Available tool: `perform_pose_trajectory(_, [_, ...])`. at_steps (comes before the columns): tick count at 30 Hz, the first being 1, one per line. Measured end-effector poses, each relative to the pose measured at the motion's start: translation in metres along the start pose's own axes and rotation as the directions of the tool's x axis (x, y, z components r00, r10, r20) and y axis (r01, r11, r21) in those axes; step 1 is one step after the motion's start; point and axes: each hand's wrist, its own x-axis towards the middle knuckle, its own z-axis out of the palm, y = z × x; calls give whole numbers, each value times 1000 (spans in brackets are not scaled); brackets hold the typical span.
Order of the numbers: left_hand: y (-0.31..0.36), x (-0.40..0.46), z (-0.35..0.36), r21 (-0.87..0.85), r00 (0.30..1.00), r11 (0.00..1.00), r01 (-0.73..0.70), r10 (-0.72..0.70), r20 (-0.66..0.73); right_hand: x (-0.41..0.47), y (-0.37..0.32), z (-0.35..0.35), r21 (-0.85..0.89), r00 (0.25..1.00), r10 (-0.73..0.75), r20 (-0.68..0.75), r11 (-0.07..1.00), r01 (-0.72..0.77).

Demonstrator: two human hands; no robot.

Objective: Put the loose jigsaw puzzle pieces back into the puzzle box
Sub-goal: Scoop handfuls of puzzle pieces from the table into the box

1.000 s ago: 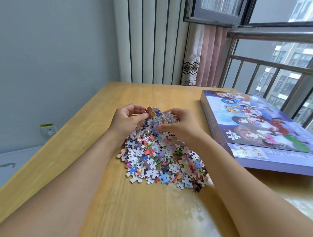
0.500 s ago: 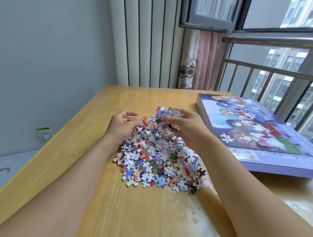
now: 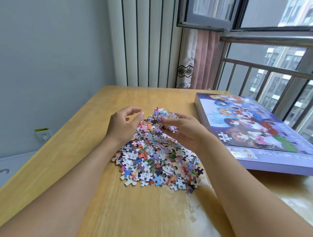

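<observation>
Head view, one moment. Item: heap of loose multicoloured cardboard jigsaw pieces (image 3: pixel 157 159), lying on a light wooden table (image 3: pixel 64 150). Right hand (image 3: pixel 183 131): fingers curled round a raised clump of pieces above the heap's far end. Left hand (image 3: pixel 122 125): fingers loosely bent, holding nothing, at the heap's left edge. Item: flat purple illustrated puzzle box (image 3: pixel 255 133), lid on, right of the heap, apart from it.

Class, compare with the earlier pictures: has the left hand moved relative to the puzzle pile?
Yes. The left hand has drawn back leftward off the pile of puzzle pieces, fingers loosely open and empty, while the right hand holds a clump.
</observation>
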Motion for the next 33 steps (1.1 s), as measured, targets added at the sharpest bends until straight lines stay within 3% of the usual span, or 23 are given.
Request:
perform_pose_trajectory(5, [16,-8,8,-148,992,989,-27,45,116,-1,-1,3,94,998,32,63,995,-38])
perform_pose_trajectory(10, [19,-10,12,-268,993,963,17,14,114,-3,0,5,74,992,52,115,995,-61])
perform_pose_trajectory(16, [19,-15,19,-174,996,985,-1,16,84,-2,8,9,-8,989,108,101,994,-108])
perform_pose_trajectory(21, [20,-16,20,-43,997,996,-72,73,26,0,10,10,84,996,81,33,993,-84])
perform_pose_trajectory(33, [23,-20,18,-72,988,991,-114,120,94,1,10,6,-1,996,86,36,996,-86])
